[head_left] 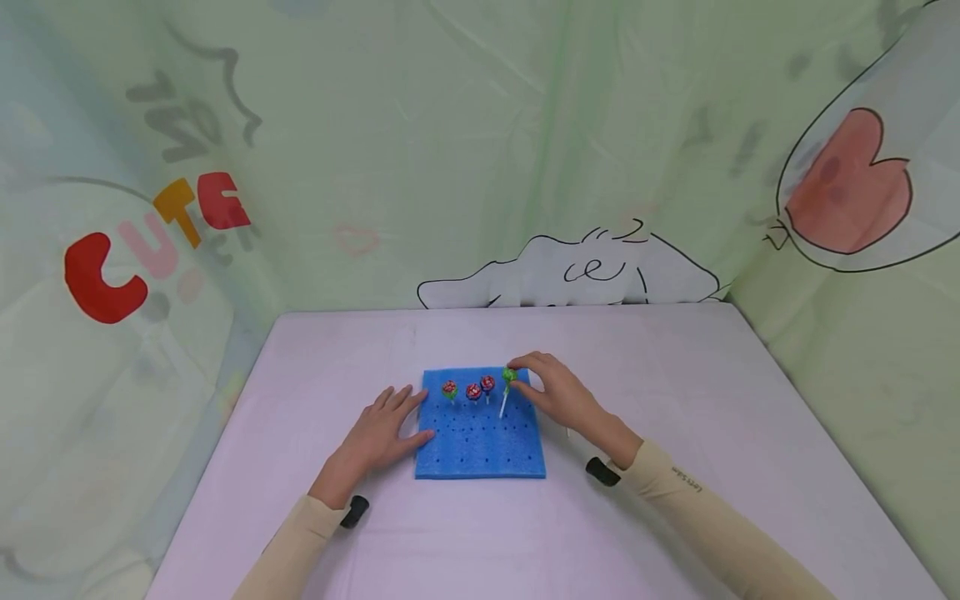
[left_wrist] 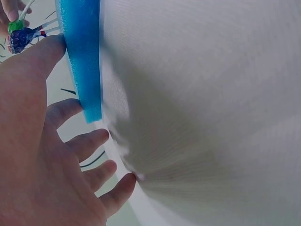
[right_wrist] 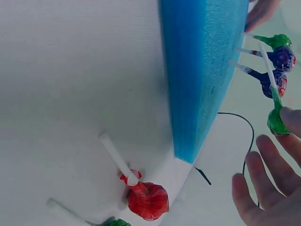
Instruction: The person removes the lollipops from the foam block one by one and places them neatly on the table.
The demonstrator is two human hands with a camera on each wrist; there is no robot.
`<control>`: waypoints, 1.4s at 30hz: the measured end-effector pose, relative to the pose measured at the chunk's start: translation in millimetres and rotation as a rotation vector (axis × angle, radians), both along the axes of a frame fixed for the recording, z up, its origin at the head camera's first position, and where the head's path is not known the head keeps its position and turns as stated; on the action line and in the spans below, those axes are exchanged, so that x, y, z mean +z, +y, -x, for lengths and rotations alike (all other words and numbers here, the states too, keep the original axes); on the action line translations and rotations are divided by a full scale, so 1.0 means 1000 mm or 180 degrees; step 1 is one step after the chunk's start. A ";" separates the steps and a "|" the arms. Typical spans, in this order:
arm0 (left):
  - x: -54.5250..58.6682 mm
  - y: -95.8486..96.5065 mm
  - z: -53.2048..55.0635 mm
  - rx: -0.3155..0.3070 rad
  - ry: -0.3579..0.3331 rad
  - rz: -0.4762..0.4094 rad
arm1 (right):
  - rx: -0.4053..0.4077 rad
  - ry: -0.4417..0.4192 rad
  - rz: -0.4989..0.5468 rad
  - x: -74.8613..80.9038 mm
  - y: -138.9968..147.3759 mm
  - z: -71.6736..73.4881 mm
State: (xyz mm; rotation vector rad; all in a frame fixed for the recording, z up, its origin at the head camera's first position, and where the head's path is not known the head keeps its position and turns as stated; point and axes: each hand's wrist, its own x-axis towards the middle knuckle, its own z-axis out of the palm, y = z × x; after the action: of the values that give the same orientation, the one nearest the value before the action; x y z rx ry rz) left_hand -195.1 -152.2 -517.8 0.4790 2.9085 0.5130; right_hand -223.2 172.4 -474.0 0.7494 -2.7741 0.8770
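A blue foam board [head_left: 480, 450] dotted with small holes lies on the table. Three wrapped lollipops stand by their sticks near its far edge: a green and red one [head_left: 449, 389] and two dark blue and red ones [head_left: 473, 392]. Between thumb and fingertips, my right hand [head_left: 558, 392] pinches the head of a green lollipop [right_wrist: 277, 120]. Its white stick slants downward over the board, apart from the standing lollipops. My left hand [head_left: 382, 433], fingers spread, rests at the board's left side, with thumb and index finger touching its edge.
A red lollipop [right_wrist: 148, 201] lies on the pale table [head_left: 637, 358] right of the board, with part of another green lollipop [right_wrist: 116, 222] beside it. My right hand and forearm mostly hide these in the head view. Printed curtains [head_left: 420, 167] enclose the table.
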 end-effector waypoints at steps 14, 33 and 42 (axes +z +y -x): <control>-0.001 0.000 0.000 0.0013 -0.0004 -0.0010 | 0.0293 -0.1057 0.0335 0.001 0.015 0.004; 0.000 0.001 0.000 0.0048 -0.0011 -0.0013 | 0.0248 -0.1157 0.0217 0.008 0.050 0.001; 0.000 0.001 0.000 0.0027 0.0000 -0.0013 | 0.0265 -0.1148 0.0213 0.007 0.071 -0.001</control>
State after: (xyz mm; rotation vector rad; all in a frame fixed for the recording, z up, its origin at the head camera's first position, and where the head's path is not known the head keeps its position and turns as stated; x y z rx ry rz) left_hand -195.2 -151.3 -518.2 0.4676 2.9112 0.5204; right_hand -222.5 243.6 -466.5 0.7670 -3.0170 1.2243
